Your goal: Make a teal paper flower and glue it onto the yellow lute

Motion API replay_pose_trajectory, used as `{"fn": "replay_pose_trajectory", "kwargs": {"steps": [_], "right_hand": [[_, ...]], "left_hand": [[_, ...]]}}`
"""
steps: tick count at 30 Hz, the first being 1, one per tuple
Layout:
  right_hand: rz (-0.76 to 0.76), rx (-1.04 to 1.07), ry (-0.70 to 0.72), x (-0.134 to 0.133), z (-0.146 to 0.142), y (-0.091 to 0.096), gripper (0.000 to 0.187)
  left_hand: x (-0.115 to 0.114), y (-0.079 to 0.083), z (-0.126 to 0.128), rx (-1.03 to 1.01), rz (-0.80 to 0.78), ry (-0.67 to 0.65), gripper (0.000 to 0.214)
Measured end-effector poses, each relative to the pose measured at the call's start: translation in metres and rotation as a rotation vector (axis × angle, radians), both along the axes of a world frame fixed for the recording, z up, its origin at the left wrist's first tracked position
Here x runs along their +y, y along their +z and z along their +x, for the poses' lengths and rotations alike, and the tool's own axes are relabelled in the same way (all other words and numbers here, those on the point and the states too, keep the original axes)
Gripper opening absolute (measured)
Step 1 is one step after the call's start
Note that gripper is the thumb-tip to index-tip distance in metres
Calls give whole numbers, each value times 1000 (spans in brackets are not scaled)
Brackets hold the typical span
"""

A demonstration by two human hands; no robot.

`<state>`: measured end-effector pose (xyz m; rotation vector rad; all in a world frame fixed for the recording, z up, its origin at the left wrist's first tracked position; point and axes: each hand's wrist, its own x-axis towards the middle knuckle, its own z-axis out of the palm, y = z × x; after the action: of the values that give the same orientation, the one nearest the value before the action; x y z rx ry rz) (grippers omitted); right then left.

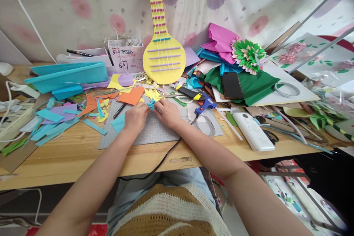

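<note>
Over the grey cutting mat (166, 136), my left hand (136, 116) and my right hand (167, 112) meet at a small folded piece of blue paper (151, 104). Fingertips of both hands pinch it from either side; its exact shape is partly hidden. A black marker pen (119, 110) lies just beyond my left hand, near an orange paper piece (131, 96). Under my left wrist a flat blue paper scrap (118, 122) shows. To the right of my right hand rest a blue glue gun (205, 105) and a yellow-black utility knife (190, 93).
A yellow paper lute (165, 61) stands against the curtain at the back. Blue paper strips (56, 127) cover the left side. On the right are a phone (232, 85), a roll of tape (287, 89) and a white power bank (253, 131). A black cable (166, 164) crosses the table edge.
</note>
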<state>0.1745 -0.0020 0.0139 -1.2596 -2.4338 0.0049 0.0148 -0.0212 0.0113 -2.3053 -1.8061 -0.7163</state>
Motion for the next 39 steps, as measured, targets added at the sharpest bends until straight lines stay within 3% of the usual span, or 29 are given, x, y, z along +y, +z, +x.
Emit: {"fn": "replay_pose_trajectory", "kwargs": {"steps": [7,17,22,39], "right_hand": [[-80,-53,-72,-7,-5,6,22],[-92,2,-47,-4,-7,2,20],[-76,16,-54,-5,-8,4,20],[24,68,-4,2,-6,-6,21]], "left_hand": [[-1,-2,1,-29,-27,35,16],[-1,1,3,-85,-29,55,14],[0,1,0,-62,7,76,8],[1,-1,-4,4,39,-22,17]]}}
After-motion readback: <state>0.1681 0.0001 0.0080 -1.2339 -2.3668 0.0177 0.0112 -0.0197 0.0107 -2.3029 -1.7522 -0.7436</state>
